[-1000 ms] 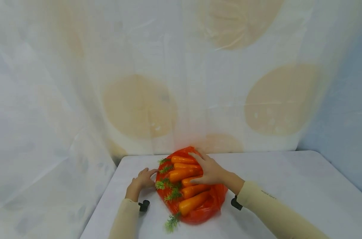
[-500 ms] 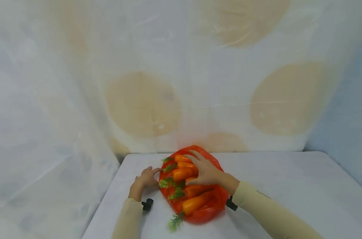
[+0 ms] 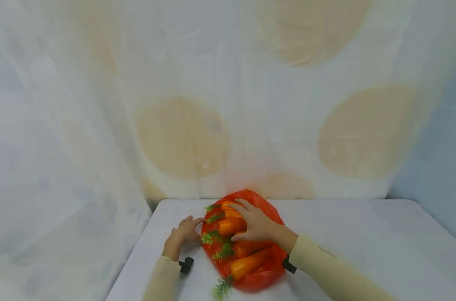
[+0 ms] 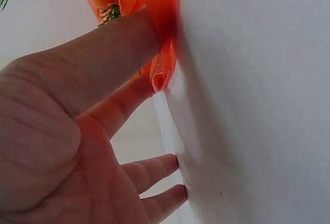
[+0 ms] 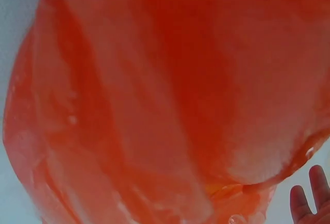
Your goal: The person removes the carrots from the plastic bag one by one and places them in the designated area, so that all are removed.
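Observation:
Several orange carrots [image 3: 247, 265] with green leafy tops lie on or in a red plastic bag [image 3: 267, 205]. I cannot tell how far the bag covers them. At its left edge, my left hand [image 3: 184, 234] pinches the rim between thumb and index finger, as the left wrist view shows. The other fingers there are extended onto the table. My right hand [image 3: 256, 223] lies over the upper carrots, with fingers spread and thumb along one of them. Its palm side is hidden. Red film [image 5: 154, 105] fills most of the right wrist view.
The white table [image 3: 344, 234] extends to the right of the bag. A patterned curtain [image 3: 273, 104] hangs right behind its far edge. Left and right, similar sheets flank the table. A black wrist camera [image 3: 186, 264] sits by my left wrist.
My right hand has shifted left over the carrots, and their right ends are now more covered. My left hand stays at the bag's edge. The head view has moved slightly.

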`<state>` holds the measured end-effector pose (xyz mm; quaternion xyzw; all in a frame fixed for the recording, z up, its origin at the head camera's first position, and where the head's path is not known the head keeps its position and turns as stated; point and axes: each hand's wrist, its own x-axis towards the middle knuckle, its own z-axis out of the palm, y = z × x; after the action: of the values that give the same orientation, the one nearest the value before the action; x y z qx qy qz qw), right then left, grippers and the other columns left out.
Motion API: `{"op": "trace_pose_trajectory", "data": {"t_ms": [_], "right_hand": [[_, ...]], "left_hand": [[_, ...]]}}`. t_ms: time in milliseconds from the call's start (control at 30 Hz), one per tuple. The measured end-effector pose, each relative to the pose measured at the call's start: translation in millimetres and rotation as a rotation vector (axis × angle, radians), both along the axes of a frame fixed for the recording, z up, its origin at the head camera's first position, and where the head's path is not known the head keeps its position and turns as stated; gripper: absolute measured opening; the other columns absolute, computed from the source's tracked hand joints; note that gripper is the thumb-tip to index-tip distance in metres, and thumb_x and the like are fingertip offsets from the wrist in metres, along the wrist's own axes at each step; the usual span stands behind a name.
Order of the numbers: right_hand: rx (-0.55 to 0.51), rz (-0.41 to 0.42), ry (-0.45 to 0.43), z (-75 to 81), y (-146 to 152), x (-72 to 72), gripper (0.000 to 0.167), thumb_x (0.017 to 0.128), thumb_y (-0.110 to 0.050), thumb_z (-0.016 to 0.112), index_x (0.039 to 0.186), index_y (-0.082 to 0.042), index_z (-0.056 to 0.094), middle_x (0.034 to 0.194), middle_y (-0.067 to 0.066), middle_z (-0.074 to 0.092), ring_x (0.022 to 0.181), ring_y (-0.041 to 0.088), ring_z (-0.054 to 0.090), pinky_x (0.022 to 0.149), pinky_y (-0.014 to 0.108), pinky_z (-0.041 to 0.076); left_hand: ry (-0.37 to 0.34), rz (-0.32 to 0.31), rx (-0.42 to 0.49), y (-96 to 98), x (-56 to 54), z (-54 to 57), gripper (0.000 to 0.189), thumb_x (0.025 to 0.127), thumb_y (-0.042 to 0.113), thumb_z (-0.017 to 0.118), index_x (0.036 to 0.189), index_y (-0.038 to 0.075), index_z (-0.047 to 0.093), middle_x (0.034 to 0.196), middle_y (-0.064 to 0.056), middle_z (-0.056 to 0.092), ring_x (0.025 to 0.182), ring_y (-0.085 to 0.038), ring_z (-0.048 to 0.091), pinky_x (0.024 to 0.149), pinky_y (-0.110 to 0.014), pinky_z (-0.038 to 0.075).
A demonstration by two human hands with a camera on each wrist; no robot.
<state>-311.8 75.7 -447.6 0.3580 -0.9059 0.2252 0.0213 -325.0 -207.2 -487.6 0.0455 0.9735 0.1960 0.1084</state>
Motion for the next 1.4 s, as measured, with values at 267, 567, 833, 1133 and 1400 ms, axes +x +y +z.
{"op": "trace_pose_trajectory", "data": {"t_ms": [267, 567, 833, 1133, 1400], "right_hand": [[0.007, -0.009, -0.016, -0.1, 0.1, 2.9, 0.095, 0.079, -0.051, 0.079, 0.155, -0.031, 0.025, 0.162, 0.008, 0.023, 0.136, 0.036, 0.045, 0.107, 0.062, 0.039], [0.006, -0.005, -0.011, 0.5, -3.7, 3.3, 0.093, 0.08, -0.05, 0.079, 0.154, -0.028, 0.029, 0.16, 0.01, 0.026, 0.135, 0.033, 0.046, 0.107, 0.056, 0.043], [0.015, 0.009, 0.013, 3.9, -5.9, -2.6, 0.093, 0.08, -0.05, 0.079, 0.154, -0.025, 0.029, 0.159, 0.01, 0.027, 0.131, 0.033, 0.049, 0.105, 0.055, 0.045], [-0.031, 0.016, -0.035, 0.6, -10.2, -3.3, 0.094, 0.081, -0.05, 0.077, 0.156, -0.025, 0.026, 0.161, 0.013, 0.025, 0.137, 0.033, 0.044, 0.106, 0.055, 0.045], [-0.059, 0.003, -0.102, -4.0, -10.2, -1.2, 0.092, 0.081, -0.048, 0.079, 0.155, -0.021, 0.03, 0.161, 0.014, 0.023, 0.134, 0.034, 0.046, 0.105, 0.056, 0.045]], "left_hand": [[-0.001, 0.012, 0.025, 2.4, -1.2, -1.6, 0.059, 0.079, 0.021, 0.076, 0.135, 0.026, 0.058, 0.153, -0.026, 0.035, 0.14, -0.052, 0.029, 0.104, -0.081, 0.019], [0.026, 0.016, 0.015, 3.8, 1.7, 1.2, 0.056, 0.079, 0.025, 0.076, 0.132, 0.026, 0.059, 0.151, -0.026, 0.037, 0.139, -0.052, 0.031, 0.103, -0.082, 0.02], [0.032, 0.021, 0.01, 5.0, -3.2, 6.1, 0.057, 0.08, 0.028, 0.076, 0.133, 0.028, 0.059, 0.152, -0.024, 0.037, 0.14, -0.05, 0.031, 0.104, -0.08, 0.021], [0.028, 0.011, 0.0, 1.3, 0.4, 12.2, 0.06, 0.078, 0.023, 0.077, 0.135, 0.028, 0.058, 0.153, -0.024, 0.036, 0.14, -0.049, 0.031, 0.104, -0.08, 0.021], [0.007, -0.002, 0.019, 2.5, 5.1, 11.1, 0.062, 0.078, 0.023, 0.078, 0.136, 0.027, 0.057, 0.154, -0.025, 0.033, 0.141, -0.05, 0.029, 0.105, -0.08, 0.02]]}}
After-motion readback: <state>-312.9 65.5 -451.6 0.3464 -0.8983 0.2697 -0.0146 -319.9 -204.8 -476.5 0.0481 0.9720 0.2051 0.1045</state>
